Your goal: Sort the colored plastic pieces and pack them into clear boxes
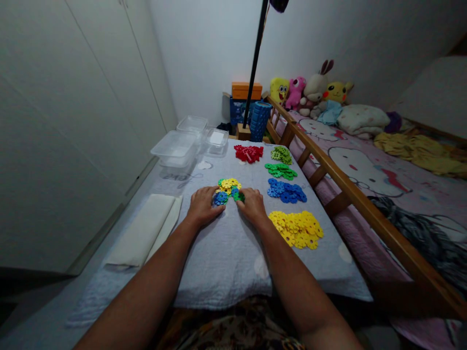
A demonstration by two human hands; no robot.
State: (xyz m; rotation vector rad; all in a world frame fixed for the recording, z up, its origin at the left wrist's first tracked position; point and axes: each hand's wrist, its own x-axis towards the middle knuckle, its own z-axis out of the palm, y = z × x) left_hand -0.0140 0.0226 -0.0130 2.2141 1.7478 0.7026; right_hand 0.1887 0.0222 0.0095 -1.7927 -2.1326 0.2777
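A small cluster of joined snowflake discs (228,187), yellow, blue and green, lies in the middle of a cloth-covered table (226,257). My left hand (202,206) rests with curled fingers on the blue discs at the cluster's left side. Pressing on a green disc at its right side is my right hand (252,205), fingers bent. To the right lie sorted piles: yellow discs (297,228), blue discs (287,191), green discs (280,171), light green discs (281,154) and red discs (248,153).
Clear plastic containers (177,148) stand at the table's far left. A folded white cloth (144,233) lies at the left. A wooden bed rail (350,194) runs along the right, with plush toys (314,92) behind. A black pole (255,58) rises at the back.
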